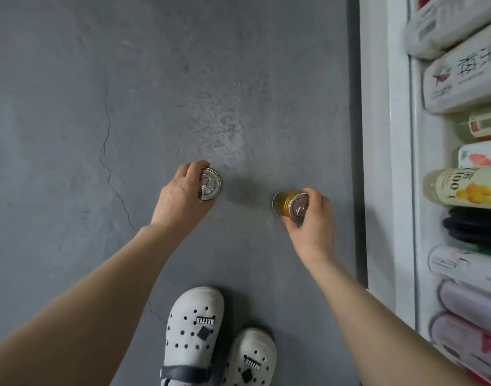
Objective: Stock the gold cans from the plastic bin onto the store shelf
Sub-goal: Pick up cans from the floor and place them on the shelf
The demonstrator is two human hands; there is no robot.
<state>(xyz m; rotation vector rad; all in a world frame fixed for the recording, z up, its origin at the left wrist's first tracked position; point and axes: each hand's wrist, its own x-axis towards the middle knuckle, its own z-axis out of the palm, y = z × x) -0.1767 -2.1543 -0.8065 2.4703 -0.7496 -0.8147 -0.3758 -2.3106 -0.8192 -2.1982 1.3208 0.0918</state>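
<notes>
Left can: lid faces the camera, its gold wall hidden by the left hand curled round it. Right can: tilted, gold side showing, gripped at the lid end by the right hand. Both are held above the floor, left of the shelf. Shelf bottles are blurred and cut off at the frame edge. The floor is grey concrete with a crack. White clogs are below.
</notes>
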